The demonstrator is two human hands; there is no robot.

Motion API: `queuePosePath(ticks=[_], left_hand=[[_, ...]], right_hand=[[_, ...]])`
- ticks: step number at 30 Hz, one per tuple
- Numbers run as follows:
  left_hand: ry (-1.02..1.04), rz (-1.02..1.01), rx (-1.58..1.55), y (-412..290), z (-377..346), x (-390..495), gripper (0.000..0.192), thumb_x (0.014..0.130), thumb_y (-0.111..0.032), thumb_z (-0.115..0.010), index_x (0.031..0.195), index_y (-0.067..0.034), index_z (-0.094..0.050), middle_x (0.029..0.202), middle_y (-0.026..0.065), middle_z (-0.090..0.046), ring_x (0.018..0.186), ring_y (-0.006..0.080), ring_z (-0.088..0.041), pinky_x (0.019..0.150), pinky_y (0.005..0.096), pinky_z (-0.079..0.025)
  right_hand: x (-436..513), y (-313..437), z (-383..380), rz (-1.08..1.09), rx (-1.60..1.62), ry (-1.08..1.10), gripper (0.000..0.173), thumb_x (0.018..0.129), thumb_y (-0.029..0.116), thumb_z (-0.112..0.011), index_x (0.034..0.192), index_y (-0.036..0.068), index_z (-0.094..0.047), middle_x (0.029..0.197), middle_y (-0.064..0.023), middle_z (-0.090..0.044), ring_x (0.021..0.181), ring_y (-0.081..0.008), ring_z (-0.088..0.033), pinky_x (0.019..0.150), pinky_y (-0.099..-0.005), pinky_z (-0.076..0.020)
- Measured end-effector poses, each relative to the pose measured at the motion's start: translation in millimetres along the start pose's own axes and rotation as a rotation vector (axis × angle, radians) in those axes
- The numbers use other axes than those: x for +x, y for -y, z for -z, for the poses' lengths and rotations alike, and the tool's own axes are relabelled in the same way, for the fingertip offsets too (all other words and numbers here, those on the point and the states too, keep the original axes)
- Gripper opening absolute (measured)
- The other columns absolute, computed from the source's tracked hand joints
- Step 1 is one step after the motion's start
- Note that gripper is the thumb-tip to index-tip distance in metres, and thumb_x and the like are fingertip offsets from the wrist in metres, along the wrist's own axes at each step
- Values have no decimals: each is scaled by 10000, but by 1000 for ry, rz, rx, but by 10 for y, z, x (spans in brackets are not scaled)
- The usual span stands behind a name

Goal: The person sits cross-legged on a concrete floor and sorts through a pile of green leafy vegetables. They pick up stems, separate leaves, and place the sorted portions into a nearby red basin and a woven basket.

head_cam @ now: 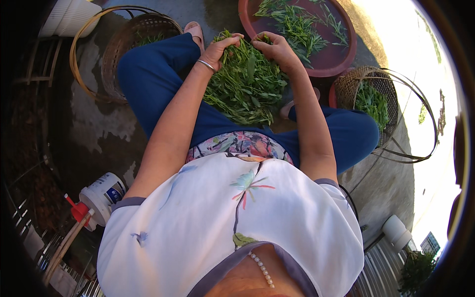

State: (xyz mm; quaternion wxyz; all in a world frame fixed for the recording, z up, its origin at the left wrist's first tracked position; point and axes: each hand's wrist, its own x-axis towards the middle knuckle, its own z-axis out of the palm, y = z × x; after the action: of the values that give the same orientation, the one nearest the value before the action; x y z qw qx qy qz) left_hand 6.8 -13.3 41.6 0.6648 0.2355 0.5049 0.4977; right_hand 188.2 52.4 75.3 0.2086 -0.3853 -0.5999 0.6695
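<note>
A large heap of leafy green stems [248, 85] lies between my knees, beneath both hands. My left hand [219, 50], with a silver bangle at the wrist, is closed around a bunch of green stems at the heap's upper left. Across a small gap, my right hand [276, 50] pinches a few stem ends between thumb and fingers. Beyond the right hand is a round reddish plastic basin [343, 61] of water, where more leafy stems [304, 35] float.
A woven bamboo basket [111, 63] with some greens stands at the left. At the right, another woven basket [347, 83] holds leafy greens [371, 105]. A white plastic bucket [105, 191] is at the lower left, and white stacked containers [68, 16] are at the upper left.
</note>
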Motion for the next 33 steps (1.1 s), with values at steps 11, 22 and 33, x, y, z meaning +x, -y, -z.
queuePosePath(ticks=[11, 22, 33], left_hand=[[90, -47, -118, 34, -3, 32, 210, 797, -209, -588, 977, -104, -611, 789, -51, -534, 768, 68, -504, 677, 225, -410], [14, -220, 84, 130, -19, 87, 198, 743, -211, -672, 893, -87, -642, 882, -11, -589, 873, 97, -517, 779, 250, -394], [-214, -366, -131, 34, 256, 247, 147, 732, -135, -666, 866, -97, -616, 816, 3, -602, 783, 126, -562, 659, 298, -468]], right_hand=[[101, -250, -178, 58, -217, -34, 216, 768, 233, -608, 874, 46, -595, 638, 47, -500, 524, -31, -404, 471, -205, -325], [123, -312, -164, -110, 245, -79, 132, 712, 163, -549, 741, 42, -590, 611, 15, -487, 530, -85, -408, 496, -243, -323], [400, -263, 1110, 299, -1132, -716, 357, 755, 368, -538, 943, 70, -596, 921, -133, -588, 846, -281, -571, 721, -346, -434]])
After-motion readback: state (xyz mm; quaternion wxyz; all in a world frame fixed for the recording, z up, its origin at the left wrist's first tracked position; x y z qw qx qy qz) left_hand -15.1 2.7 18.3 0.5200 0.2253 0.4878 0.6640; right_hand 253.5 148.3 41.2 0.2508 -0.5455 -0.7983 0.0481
